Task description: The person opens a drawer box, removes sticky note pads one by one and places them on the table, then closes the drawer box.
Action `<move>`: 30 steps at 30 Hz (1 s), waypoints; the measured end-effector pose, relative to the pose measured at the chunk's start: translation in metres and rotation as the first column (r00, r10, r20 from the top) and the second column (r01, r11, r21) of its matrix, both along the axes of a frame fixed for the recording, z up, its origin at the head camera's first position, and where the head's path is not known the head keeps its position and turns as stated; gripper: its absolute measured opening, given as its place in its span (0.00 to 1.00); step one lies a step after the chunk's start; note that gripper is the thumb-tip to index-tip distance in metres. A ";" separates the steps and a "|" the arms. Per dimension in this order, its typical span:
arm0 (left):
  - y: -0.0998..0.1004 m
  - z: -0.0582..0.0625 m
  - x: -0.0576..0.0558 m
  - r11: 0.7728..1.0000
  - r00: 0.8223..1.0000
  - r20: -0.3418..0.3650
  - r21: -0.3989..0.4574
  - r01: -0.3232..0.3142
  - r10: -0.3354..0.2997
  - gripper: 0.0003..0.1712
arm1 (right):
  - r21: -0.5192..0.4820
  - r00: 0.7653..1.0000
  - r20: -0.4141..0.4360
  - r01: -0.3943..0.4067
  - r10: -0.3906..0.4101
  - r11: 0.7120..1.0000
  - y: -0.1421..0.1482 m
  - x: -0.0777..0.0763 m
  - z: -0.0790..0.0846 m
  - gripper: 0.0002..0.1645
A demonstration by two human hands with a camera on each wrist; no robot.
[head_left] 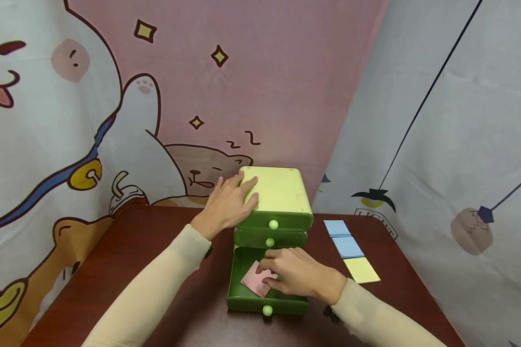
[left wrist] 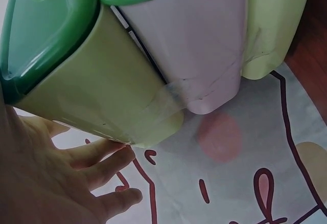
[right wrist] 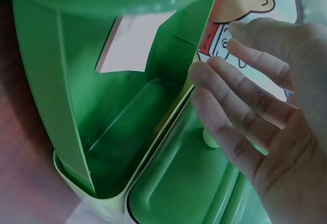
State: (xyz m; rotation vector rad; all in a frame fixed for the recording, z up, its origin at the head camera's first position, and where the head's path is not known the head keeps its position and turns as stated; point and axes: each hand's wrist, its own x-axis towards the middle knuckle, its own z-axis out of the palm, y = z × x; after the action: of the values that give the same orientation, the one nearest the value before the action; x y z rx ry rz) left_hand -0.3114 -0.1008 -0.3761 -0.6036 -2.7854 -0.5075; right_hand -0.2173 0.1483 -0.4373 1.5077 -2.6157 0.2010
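A small drawer cabinet with a pale yellow top and green drawers stands on the table. Its bottom drawer is pulled out, and a pink sticky-note pad lies inside. My left hand rests at the cabinet's top left edge, fingers spread; in the left wrist view its fingertips touch the cabinet's yellow shell. Over the bottom drawer hovers my right hand, fingers loosely bent and holding nothing. The right wrist view shows the pink pad in the drawer, apart from the fingers.
Right of the cabinet, two blue sticky-note pads and a yellow one lie in a row on the dark red table. The two upper drawers are closed. A cartoon-printed curtain hangs behind the table.
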 end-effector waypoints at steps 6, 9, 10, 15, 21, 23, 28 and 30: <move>-0.001 0.001 0.001 1.000 1.000 0.010 0.004 -0.006 0.006 0.41 | 0.103 0.998 0.057 -0.010 0.004 0.995 -0.007 -0.013 0.000 0.16; -0.001 0.000 0.001 1.000 1.000 0.014 -0.001 -0.006 0.006 0.41 | 0.145 0.994 0.107 -0.038 0.023 0.989 -0.011 -0.018 0.000 0.18; -0.001 0.000 0.000 1.000 1.000 0.014 -0.001 -0.005 0.005 0.41 | 0.161 0.992 0.120 -0.046 0.027 0.986 -0.012 -0.020 0.001 0.19; 0.000 -0.001 -0.001 1.000 1.000 -0.003 -0.006 -0.005 0.005 0.41 | 0.230 0.987 0.155 -0.073 0.038 0.971 -0.019 -0.027 0.001 0.22; 0.000 -0.001 -0.001 1.000 1.000 -0.014 -0.010 -0.003 0.003 0.41 | 0.283 0.975 0.220 -0.084 0.020 0.955 -0.026 -0.030 -0.002 0.26; 0.000 -0.001 -0.001 1.000 1.000 -0.016 -0.011 -0.001 0.001 0.41 | 0.299 0.973 0.228 -0.090 0.021 0.950 -0.027 -0.030 -0.004 0.27; 0.001 -0.002 -0.002 1.000 0.999 -0.032 -0.016 0.003 -0.004 0.41 | 0.322 0.976 0.216 -0.109 0.039 0.940 -0.030 -0.032 -0.009 0.25; 0.000 -0.002 -0.001 1.000 0.999 -0.035 -0.016 0.005 -0.005 0.41 | 0.332 0.977 0.207 -0.118 0.049 0.936 -0.032 -0.034 -0.011 0.25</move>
State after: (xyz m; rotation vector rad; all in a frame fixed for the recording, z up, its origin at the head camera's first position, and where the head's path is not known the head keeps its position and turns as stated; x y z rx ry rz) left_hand -0.3128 -0.1006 -0.3778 -0.6174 -2.7582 -0.4712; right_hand -0.2509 0.1165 -0.4479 1.7929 -2.8591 -0.1153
